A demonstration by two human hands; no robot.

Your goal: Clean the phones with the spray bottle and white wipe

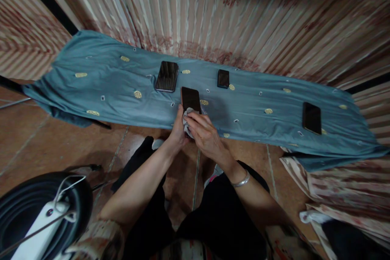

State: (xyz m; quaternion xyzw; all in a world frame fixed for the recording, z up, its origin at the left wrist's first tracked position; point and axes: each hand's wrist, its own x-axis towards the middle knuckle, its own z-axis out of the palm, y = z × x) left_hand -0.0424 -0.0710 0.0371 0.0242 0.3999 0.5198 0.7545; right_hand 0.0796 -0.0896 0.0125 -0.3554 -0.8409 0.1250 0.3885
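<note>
While the phone [191,98] juts beyond the left grip [178,128] holding it, the right grip [209,135] pinches cloth [185,123].

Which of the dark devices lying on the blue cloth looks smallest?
The squarish black device, just right of the held phone; the leftmost phone and far-right phone both look clearly larger.

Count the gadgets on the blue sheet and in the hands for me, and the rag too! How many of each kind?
Phones: 3
Small square gadget: 1
Rag: 1
Total: 5
</note>
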